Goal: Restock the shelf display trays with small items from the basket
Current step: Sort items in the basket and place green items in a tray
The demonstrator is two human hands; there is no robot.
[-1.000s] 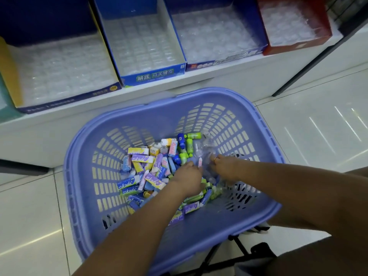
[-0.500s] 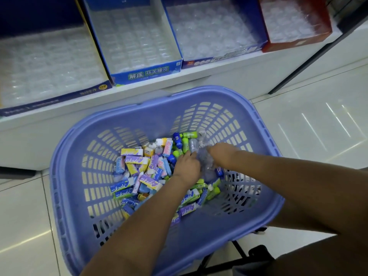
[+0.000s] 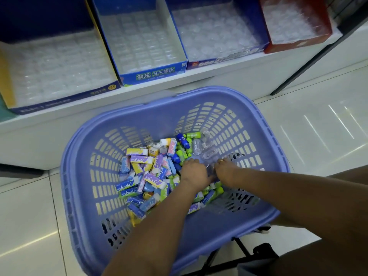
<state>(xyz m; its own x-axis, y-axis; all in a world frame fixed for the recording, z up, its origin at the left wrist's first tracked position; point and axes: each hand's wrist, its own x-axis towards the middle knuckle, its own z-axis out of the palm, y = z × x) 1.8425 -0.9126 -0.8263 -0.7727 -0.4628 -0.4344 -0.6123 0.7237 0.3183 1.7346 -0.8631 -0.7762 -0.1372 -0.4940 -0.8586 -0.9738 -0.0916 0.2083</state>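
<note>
Room around the hands: both hands are down inside the lilac basket, whose slotted walls rise on every side. Bare basket floor lies just right of the right hand, and the rim is well clear above.
Beyond the basket: the white shelf edge runs past the far rim, and pale floor tiles lie out to the right.
Trays: four sit on the shelf beyond the fingertips, a dark blue tray, a blue tray, a third tray and a red tray. Each shows a clear moulded liner.
Small items: a heap of little printed boxes left of the left hand. Green and blue bottles and clear capsules lie just ahead of the fingers.
Left hand: knuckles up, fingers bent down into the heap. I can't tell whether it holds anything.
Right hand: close beside the left, fingertips among the clear pieces, grasp hidden too.
Since half a second ago: both hands stay at the same clear pieces, and the trays look unchanged.
</note>
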